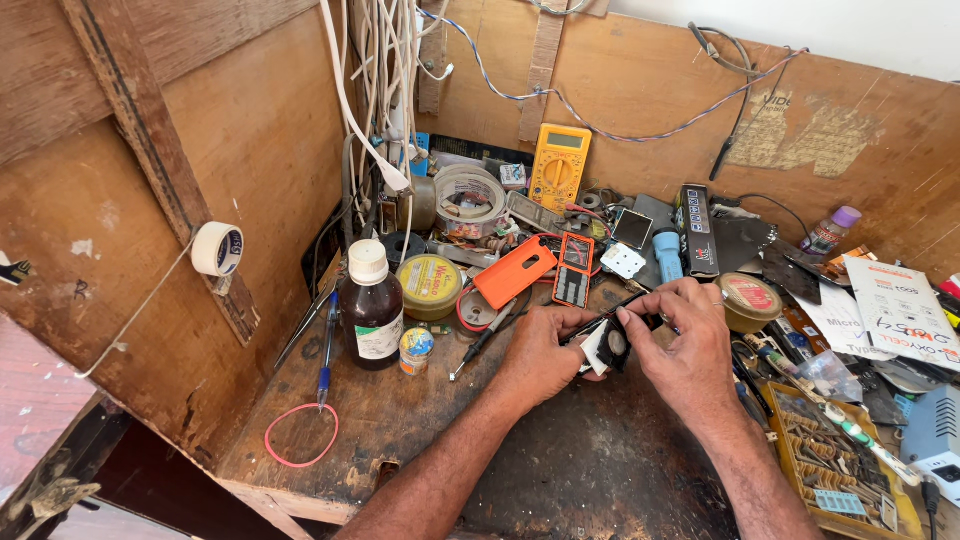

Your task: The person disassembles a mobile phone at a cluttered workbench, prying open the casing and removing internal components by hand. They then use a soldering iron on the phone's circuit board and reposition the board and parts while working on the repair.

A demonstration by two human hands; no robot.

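Observation:
My left hand (535, 358) and my right hand (690, 352) meet over the middle of a worn wooden workbench (400, 420). Between them they hold a small black and white part (606, 347) with a round dark piece on it. A thin black tool or lead (612, 311) runs across the part, pinched by my right fingertips. An orange phone cover (514, 271) and a black and orange flat device (574, 270) lie just beyond my hands.
A brown glass bottle with a white cap (371, 305), a round yellow tin (430, 286), a yellow multimeter (558, 166), a tape roll (217, 248) on the left wall, a pink rubber band (301, 434), a blue pen (327, 350), hanging cables, and a tray of small parts (830, 460) at right.

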